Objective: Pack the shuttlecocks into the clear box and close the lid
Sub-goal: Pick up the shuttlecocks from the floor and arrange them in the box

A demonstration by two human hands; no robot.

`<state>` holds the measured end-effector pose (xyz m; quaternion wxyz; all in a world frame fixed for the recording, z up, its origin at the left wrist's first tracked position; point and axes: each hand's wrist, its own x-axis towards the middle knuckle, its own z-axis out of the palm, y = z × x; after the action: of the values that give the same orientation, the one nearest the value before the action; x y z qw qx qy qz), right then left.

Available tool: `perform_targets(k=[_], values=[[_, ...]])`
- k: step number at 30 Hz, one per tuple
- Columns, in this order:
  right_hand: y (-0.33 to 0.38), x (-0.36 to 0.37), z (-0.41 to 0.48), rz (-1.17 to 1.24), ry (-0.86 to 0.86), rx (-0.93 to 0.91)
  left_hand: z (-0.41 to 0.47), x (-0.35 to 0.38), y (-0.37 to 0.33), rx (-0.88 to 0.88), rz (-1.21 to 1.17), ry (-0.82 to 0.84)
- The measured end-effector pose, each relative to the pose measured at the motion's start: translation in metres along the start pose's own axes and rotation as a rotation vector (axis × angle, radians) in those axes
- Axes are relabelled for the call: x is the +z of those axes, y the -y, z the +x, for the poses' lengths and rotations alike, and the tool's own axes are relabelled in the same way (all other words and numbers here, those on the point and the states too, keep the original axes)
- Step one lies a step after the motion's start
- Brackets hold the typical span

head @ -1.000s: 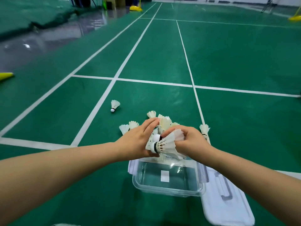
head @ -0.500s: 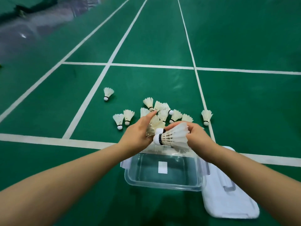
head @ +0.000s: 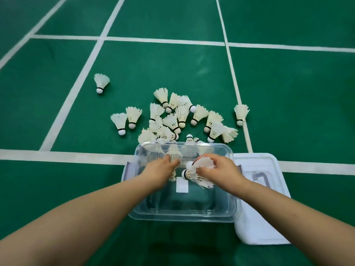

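Holding shuttlecocks (head: 204, 165) over clear box (head: 182, 217): right hand (head: 221, 169) clamped on two, left hand (head: 159, 169) curled round one.

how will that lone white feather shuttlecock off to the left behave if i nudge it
The lone white feather shuttlecock is likely very light: thin feathers on a small rounded cork. Being cone-shaped and seemingly on its side on the green court floor, it would probably roll in a curve, not straight. The thin feathers could bend if squeezed.
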<state>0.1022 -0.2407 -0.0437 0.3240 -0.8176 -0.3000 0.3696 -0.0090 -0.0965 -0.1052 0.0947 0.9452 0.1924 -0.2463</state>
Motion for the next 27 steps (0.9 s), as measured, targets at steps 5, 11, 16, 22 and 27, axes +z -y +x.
perform_targets(k=[5, 11, 16, 22, 27], values=[[-0.007, 0.003, 0.003, 0.007, -0.044, -0.021, 0.013, 0.013, 0.004, 0.01, 0.09, 0.022], [-0.015, 0.005, 0.0, -0.05, -0.026, -0.044, 0.014, 0.02, 0.004, 0.036, 0.209, 0.026], [-0.018, 0.006, -0.001, -0.109, 0.005, -0.078, 0.016, 0.023, 0.004, 0.018, 0.292, -0.021], [-0.021, 0.002, -0.004, -0.146, 0.001, -0.106, 0.009, 0.027, 0.0, -0.051, 0.274, -0.064], [-0.021, 0.002, -0.006, -0.147, 0.006, -0.117, 0.005, 0.017, -0.003, -0.047, 0.11, -0.121]])
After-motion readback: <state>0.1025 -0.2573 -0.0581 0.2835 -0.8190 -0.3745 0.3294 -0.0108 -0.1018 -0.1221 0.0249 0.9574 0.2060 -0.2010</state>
